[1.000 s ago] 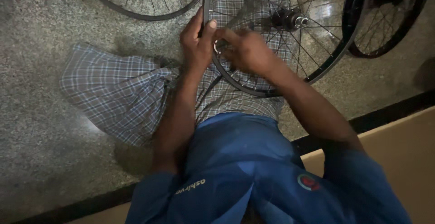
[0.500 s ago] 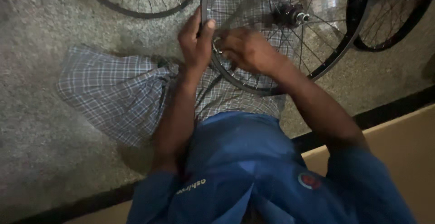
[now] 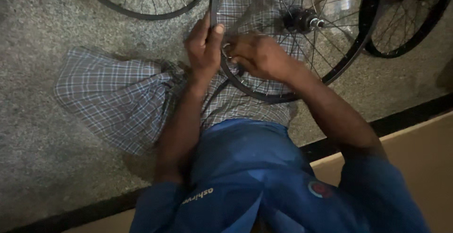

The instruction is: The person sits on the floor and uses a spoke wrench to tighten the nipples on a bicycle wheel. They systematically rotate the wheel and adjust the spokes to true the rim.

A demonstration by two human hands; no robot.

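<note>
A black spoked bicycle wheel rests on my lap, its hub up and to the right of my hands. My left hand grips the near-left part of the rim, thumb over its outer edge. My right hand is closed inside the rim among the spokes, pinching a small metal tool at the rim next to my left thumb. I sit on the floor in blue shirt and checked cloth.
A second wheel lies on the speckled stone floor at the upper left, a third wheel at the upper right. A black strip and a tan floor band run along the lower right.
Both hands stay at the same spot on the rim. The view has shifted slightly; the fingers of my right hand have moved a little at the tool.
</note>
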